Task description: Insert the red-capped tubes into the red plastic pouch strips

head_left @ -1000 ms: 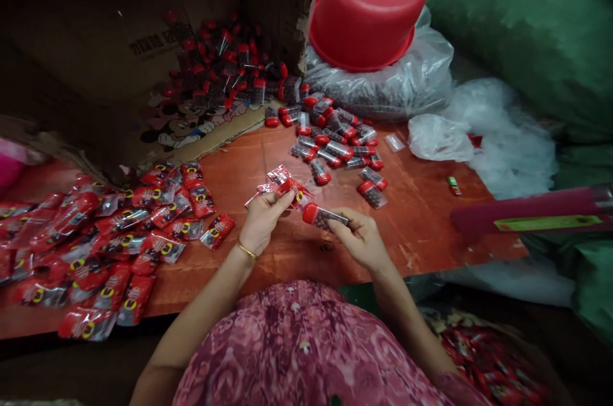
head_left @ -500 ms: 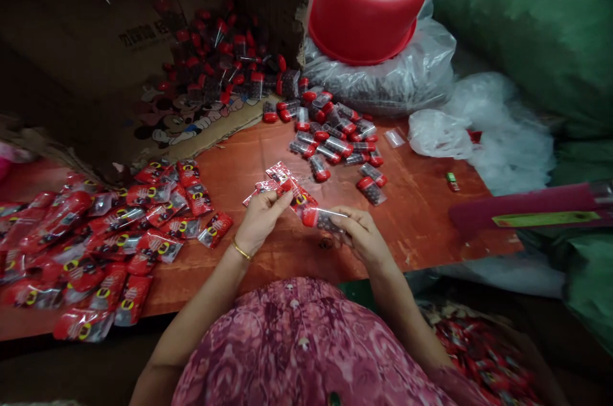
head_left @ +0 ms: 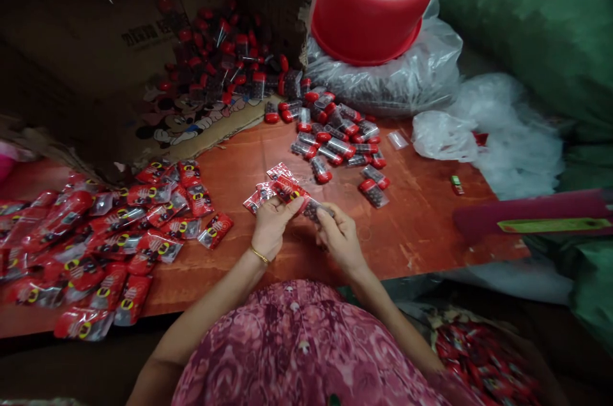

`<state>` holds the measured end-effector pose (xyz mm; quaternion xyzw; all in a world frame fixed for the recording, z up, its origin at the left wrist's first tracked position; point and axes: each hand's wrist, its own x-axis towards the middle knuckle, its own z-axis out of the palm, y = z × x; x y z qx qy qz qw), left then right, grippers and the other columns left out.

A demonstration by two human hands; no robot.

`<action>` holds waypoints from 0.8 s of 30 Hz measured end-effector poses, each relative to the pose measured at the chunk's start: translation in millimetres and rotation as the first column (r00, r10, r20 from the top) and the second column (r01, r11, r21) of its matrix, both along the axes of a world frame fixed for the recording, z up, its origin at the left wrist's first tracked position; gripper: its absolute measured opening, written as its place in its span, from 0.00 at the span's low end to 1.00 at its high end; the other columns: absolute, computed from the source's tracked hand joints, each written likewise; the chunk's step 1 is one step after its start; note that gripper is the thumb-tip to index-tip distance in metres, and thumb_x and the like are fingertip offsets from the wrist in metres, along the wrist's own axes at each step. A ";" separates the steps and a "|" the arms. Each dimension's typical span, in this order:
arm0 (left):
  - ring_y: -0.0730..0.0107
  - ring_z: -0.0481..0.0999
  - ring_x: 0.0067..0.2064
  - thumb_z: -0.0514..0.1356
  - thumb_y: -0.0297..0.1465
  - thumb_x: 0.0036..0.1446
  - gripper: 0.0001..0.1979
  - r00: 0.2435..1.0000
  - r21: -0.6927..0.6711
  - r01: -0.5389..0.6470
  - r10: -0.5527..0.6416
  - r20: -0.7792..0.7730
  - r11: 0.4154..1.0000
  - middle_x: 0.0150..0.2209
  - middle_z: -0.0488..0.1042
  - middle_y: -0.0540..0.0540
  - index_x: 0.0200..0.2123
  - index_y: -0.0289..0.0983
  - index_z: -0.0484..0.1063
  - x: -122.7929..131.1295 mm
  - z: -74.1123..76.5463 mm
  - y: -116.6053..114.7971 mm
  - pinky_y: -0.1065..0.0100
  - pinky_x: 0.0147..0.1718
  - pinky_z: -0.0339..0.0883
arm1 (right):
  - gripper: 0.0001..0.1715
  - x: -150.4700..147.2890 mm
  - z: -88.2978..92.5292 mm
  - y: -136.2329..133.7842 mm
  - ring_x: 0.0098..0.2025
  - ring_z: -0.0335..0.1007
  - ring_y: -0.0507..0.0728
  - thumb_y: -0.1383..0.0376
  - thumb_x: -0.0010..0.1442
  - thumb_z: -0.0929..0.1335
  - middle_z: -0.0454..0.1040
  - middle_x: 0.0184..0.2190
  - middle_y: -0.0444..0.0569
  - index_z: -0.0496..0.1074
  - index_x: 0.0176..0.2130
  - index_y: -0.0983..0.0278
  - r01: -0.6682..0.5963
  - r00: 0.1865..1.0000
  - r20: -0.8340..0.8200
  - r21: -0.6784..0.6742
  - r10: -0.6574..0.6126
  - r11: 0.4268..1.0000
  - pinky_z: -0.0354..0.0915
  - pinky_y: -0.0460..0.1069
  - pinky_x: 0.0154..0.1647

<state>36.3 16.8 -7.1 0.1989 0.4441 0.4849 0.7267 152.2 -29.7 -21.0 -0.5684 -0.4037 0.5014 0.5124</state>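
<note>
My left hand [head_left: 271, 230] is closed on a red printed plastic sleeve [head_left: 288, 189], thumb on top. My right hand [head_left: 340, 235] pinches the lower end of a small clear container [head_left: 312, 209] of dark bits. Its far end lies inside the sleeve mouth, and its cap is hidden there. Several flat red-and-white printed sleeves [head_left: 280, 171] lie on the table just beyond my left hand. To the left is a pile of filled red packets [head_left: 158, 243]. Similar red-capped containers [head_left: 340, 148] lie loose ahead of my right hand.
A cardboard box [head_left: 201, 135] on its side holds more red-capped containers [head_left: 239, 48]. An upturned red tub [head_left: 376, 4] sits on a full clear bag [head_left: 393, 87]. At the right are a maroon bar [head_left: 531, 211] and a tiny green-and-red piece [head_left: 457, 185]. Red packets [head_left: 479, 355] fill a container at lower right.
The container's red-capped end has gone from outside the sleeve into it. My hands have come closer together, the left moving right and the right moving left.
</note>
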 end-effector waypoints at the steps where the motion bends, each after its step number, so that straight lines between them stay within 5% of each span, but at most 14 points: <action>1: 0.78 0.71 0.25 0.72 0.36 0.28 0.17 1.000 -0.005 -0.010 0.010 0.018 1.000 0.24 0.76 0.50 0.23 0.32 0.73 -0.4 -0.6 -0.3 0.74 0.30 0.65 | 0.17 -2.3 -1.3 0.9 0.12 0.49 0.44 0.52 0.56 0.64 0.59 0.17 0.35 0.65 0.31 0.63 -0.020 0.999 -0.026 -0.005 0.019 1.000 0.54 0.42 0.13; 6: 0.79 0.70 0.24 0.71 0.39 0.32 0.17 0.994 -0.030 -0.042 0.045 0.098 0.999 0.23 0.74 0.52 0.22 0.33 0.71 -1.6 -2.1 -2.0 0.76 0.28 0.63 | 0.17 -11.4 -3.8 3.0 0.14 0.52 0.45 0.52 0.57 0.63 0.59 0.17 0.36 0.63 0.29 0.63 -0.121 0.993 -0.004 0.006 0.121 0.993 0.54 0.43 0.15; 11: 0.79 0.69 0.24 0.71 0.39 0.32 0.18 0.995 0.040 -0.085 0.083 0.049 0.996 0.21 0.72 0.53 0.22 0.33 0.71 1.2 -2.8 -3.3 0.76 0.26 0.62 | 0.13 -26.9 -6.3 4.6 0.21 0.58 0.47 0.55 0.59 0.62 0.63 0.22 0.40 0.65 0.35 0.63 0.047 0.992 0.112 0.155 -0.065 0.987 0.59 0.44 0.22; 17: 0.79 0.64 0.17 0.67 0.46 0.37 0.20 0.998 0.056 0.020 -0.023 0.052 0.998 0.16 0.68 0.53 0.20 0.34 0.68 -1.3 -0.7 -7.5 0.74 0.17 0.57 | 0.15 -30.9 -9.4 7.0 0.14 0.49 0.45 0.52 0.59 0.61 0.59 0.19 0.36 0.62 0.33 0.62 -0.094 0.985 -0.144 0.021 0.097 0.995 0.54 0.43 0.14; 21: 0.81 0.61 0.16 0.68 0.46 0.33 0.22 0.999 0.024 -0.037 0.036 0.026 0.999 0.14 0.65 0.54 0.18 0.34 0.67 2.5 -7.7 -10.6 0.75 0.17 0.54 | 0.15 -28.0 -14.7 6.8 0.22 0.59 0.48 0.53 0.58 0.63 0.65 0.24 0.42 0.65 0.34 0.63 0.025 0.994 0.099 0.106 -0.035 0.994 0.59 0.44 0.21; 24: 0.80 0.65 0.21 0.68 0.45 0.34 0.21 0.994 0.056 -0.109 0.108 0.019 0.993 0.17 0.68 0.53 0.19 0.33 0.69 -1.9 -8.8 -8.2 0.75 0.22 0.58 | 0.15 -25.9 -15.9 10.6 0.23 0.59 0.49 0.53 0.59 0.62 0.64 0.22 0.41 0.64 0.33 0.63 -0.086 0.984 0.166 0.089 0.070 0.992 0.59 0.45 0.22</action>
